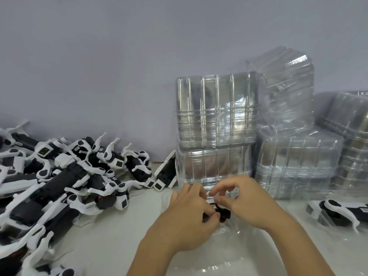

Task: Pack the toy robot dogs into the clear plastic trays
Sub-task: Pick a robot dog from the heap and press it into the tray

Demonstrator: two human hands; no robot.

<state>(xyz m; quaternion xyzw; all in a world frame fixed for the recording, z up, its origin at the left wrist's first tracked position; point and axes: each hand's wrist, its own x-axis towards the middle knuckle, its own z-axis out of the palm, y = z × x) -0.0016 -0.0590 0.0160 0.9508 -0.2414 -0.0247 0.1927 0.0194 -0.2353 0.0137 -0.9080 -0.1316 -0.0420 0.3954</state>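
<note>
A black-and-white toy robot dog (222, 211) lies between my two hands at the table's middle, mostly hidden by them. My left hand (191, 212) grips its left side with curled fingers. My right hand (239, 198) pinches its top with thumb and fingers. The dog sits over a clear plastic tray (235, 248) lying flat in front of me, hard to outline. A large heap of toy robot dogs (65, 180) covers the left of the table.
Tall stacks of clear plastic trays (217, 124) stand just behind my hands, with more stacks (298, 166) to the right. A packed robot dog in a tray (338, 214) lies at the right edge. A grey wall rises behind.
</note>
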